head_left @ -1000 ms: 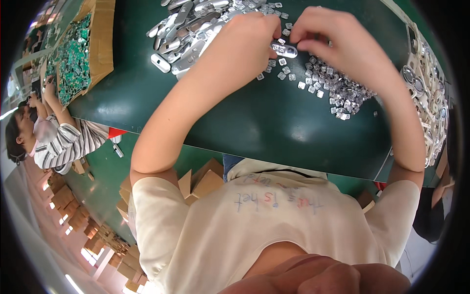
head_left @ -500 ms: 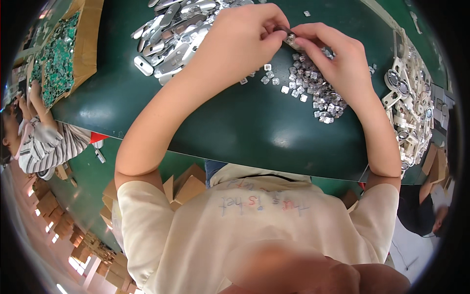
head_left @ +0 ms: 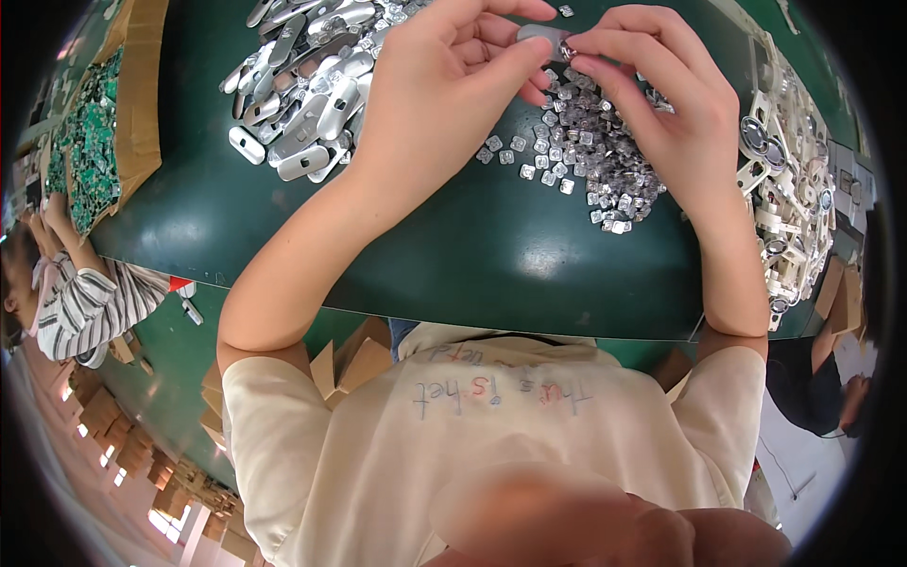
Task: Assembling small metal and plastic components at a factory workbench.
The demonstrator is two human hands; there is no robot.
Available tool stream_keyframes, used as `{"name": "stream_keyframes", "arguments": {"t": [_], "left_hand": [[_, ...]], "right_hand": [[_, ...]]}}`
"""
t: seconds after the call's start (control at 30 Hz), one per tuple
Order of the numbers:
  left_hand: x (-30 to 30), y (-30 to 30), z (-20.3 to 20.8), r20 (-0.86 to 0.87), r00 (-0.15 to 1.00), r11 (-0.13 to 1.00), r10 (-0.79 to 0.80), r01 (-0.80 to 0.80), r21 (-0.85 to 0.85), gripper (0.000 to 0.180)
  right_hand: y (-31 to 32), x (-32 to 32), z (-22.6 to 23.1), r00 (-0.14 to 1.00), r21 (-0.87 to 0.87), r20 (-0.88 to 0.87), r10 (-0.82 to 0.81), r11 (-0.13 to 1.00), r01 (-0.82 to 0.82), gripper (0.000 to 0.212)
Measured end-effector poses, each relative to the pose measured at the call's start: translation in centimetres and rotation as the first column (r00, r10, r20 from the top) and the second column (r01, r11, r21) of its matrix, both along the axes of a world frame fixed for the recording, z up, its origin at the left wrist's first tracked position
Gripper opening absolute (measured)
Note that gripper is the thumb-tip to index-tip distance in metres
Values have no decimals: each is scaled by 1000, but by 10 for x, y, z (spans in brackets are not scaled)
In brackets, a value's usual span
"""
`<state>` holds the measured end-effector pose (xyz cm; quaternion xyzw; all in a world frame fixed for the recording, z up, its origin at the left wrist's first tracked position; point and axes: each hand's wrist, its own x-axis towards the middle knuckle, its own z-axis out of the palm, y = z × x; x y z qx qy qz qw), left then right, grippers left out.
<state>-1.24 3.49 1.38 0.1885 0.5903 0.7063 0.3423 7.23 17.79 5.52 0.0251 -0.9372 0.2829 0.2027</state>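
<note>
Nearest on the work area, right of centre, a loose heap of small clear square pieces (head_left: 605,156) lay just on the near side of the person's right hand (head_left: 666,90), a spot that seemed chosen for a short reach. Farther off, the right hand was closed to a pinch, thumb and forefinger on the right end of a grey rounded metal plate (head_left: 539,36). A small shiny bit showed at those fingertips, too small to identify. The left hand (head_left: 444,85) was half open, its thumb pressed on the plate's left part and its other fingers loosely curled; this two-ended hold probably steadied the plate while leaving its right end within the right hand's grasp. Silver rounded plates (head_left: 307,118) were heaped to the left, apparently to leave the middle free for the hands.

The surface (head_left: 510,269) was dark green and glossy, reflecting overhead light. Below its near edge stood open cardboard boxes (head_left: 359,364). White parts with round rings (head_left: 789,208) covered its right side; at far left a brown carton (head_left: 142,118) held green circuit boards (head_left: 90,146). Beyond the left edge was a co-worker in a striped shirt (head_left: 99,302).
</note>
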Motion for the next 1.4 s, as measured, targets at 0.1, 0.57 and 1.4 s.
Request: {"name": "stream_keyframes", "arguments": {"t": [0.1, 0.57, 1.4], "left_hand": [[-20, 7, -35, -696, 716, 810, 63, 371, 455, 21], [15, -18, 8, -60, 998, 987, 12, -2, 163, 23], [24, -22, 14, -64, 998, 973, 23, -8, 230, 24]], "right_hand": [[-7, 0, 13, 974, -45, 212, -74, 995, 85, 21], [4, 4, 14, 964, 215, -17, 266, 942, -256, 21], [-1, 21, 25, 981, 248, -128, 147, 962, -112, 25]]}}
